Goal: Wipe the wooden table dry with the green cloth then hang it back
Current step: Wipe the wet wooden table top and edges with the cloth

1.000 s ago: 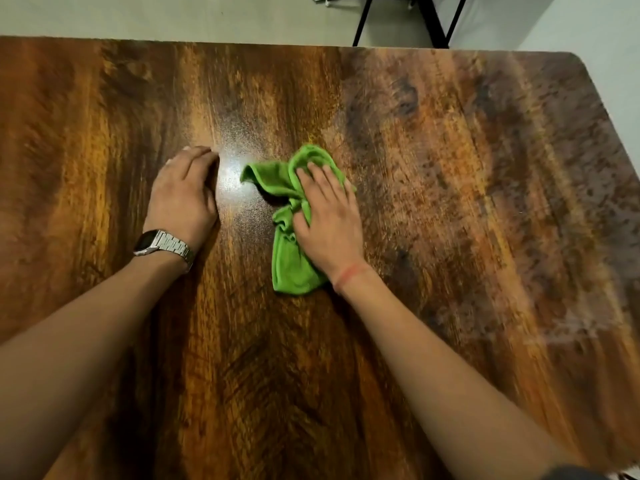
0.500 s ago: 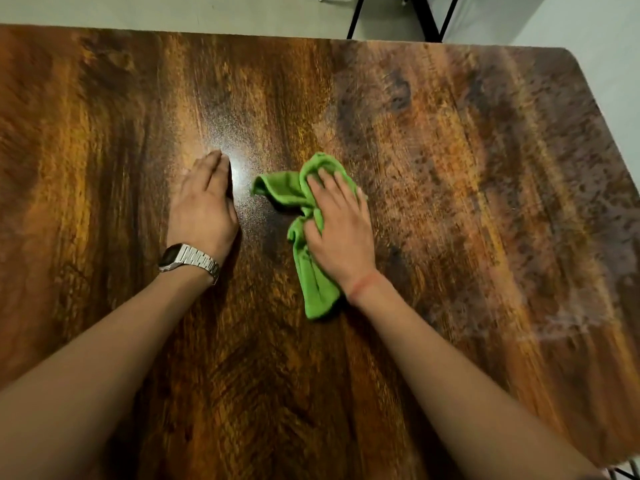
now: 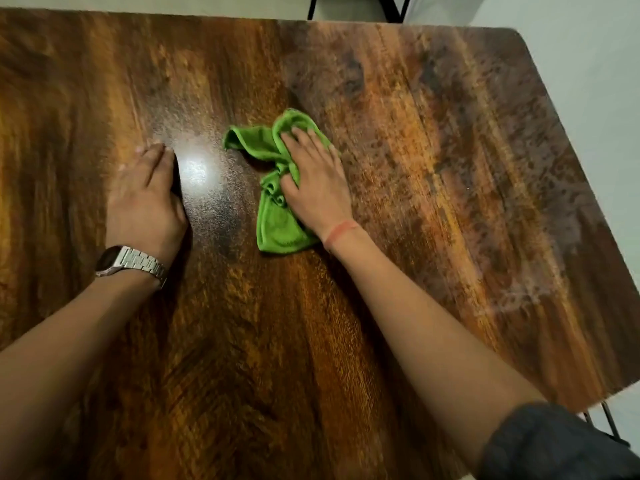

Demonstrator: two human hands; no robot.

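1. Green cloth (image 3: 277,223): bright green, crumpled into folds, lying mid-way across the wooden counter (image 3: 450,168).
2. Right grip (image 3: 318,188): fingers straight, pressing flat on the cloth.
3. Left grip (image 3: 145,199): fingers straight, flat on the counter beside the cloth, not touching it; metal wristwatch (image 3: 131,261), face unreadable.

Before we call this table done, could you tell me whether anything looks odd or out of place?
Yes: the wooden table carries a blotchy, pale film on its right side, probably leftover water, unlike the even left. The green cloth lies bunched under the right hand.
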